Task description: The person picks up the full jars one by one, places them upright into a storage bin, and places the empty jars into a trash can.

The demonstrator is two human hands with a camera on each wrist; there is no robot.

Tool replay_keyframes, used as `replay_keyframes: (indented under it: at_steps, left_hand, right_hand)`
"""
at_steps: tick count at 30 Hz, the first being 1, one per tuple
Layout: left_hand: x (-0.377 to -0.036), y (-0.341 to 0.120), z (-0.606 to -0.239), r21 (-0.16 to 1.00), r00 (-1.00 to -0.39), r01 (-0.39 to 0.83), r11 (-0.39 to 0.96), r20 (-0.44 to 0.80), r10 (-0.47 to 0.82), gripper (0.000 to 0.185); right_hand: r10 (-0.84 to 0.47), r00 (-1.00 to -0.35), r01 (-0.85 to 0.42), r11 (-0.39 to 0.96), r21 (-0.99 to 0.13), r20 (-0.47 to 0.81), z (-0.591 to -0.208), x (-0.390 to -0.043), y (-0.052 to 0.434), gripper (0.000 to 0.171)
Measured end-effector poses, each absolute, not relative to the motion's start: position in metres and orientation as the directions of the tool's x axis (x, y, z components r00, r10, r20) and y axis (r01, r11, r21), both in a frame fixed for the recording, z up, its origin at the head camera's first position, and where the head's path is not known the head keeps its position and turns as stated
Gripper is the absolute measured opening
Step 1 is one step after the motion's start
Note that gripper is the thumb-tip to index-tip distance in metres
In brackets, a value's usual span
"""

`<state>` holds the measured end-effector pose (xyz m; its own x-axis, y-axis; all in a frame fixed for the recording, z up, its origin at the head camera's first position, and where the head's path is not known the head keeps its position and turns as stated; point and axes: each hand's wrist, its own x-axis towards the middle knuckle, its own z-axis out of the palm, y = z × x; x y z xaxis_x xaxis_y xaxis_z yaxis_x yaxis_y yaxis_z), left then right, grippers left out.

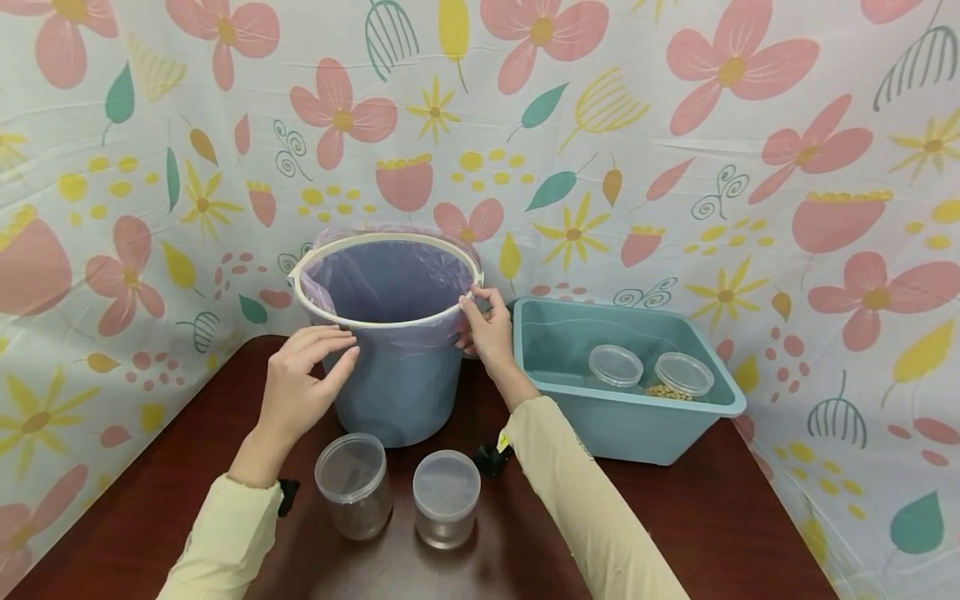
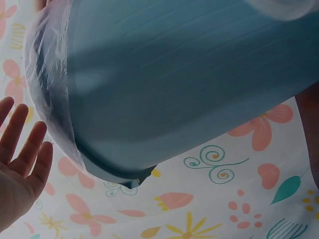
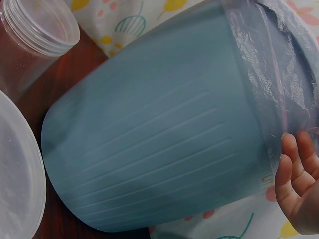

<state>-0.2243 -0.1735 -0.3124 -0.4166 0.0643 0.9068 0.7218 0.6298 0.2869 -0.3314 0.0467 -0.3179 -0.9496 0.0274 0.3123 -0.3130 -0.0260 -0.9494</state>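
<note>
The bin (image 1: 390, 367) stands at the table's (image 1: 712, 517) 12 o'clock, with a liner (image 1: 390, 283) under a white ring (image 1: 300, 287). The right hand (image 1: 487, 333) pinches the ring at 3 o'clock. The left hand (image 1: 300, 383), fingers straight, hovers by the wall at 8 o'clock. It seems best to press the ring down evenly, opposite sides together, keeping the liner taut.

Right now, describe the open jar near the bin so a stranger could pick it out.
On the dark wooden table stands a blue bin lined with a plastic bag, both hands at its rim. In front of it sit two clear plastic jars. The open jar is the left one, below the left hand; its neighbour, the lidded jar, has a cap on.
</note>
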Motion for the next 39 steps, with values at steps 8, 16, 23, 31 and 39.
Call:
replay_keyframes:
  at_steps: [8,16,23,31,39]
  left_hand:
    - [-0.209,-0.176,-0.334,0.317,-0.468,0.709,0.630,0.880,0.083,0.016]
    - [-0.196,-0.178,-0.361,0.302,-0.506,0.694,0.654,0.850,0.145,0.022]
    - [-0.188,-0.176,-0.379,0.264,-0.517,0.691,0.673,0.831,0.206,0.027]
    - [-0.181,-0.178,-0.397,0.283,-0.563,0.652,0.703,0.802,0.199,0.027]
    - [-0.179,-0.176,-0.412,0.307,-0.615,0.629,0.714,0.759,0.215,0.027]
  right_hand:
    - [0.015,-0.953,-0.304,-0.026,-0.952,0.304,-0.318,-0.331,0.048,0.033]
    - [0.037,-0.943,-0.331,-0.004,-0.944,0.330,-0.320,-0.332,0.048,0.035]
    - [0.037,-0.925,-0.379,-0.024,-0.925,0.378,-0.326,-0.335,0.048,0.037]
    - [0.023,-0.948,-0.317,-0.029,-0.948,0.317,-0.321,-0.331,0.048,0.033]
    - [0.024,-0.942,-0.334,-0.024,-0.942,0.334,-0.321,-0.331,0.049,0.032]
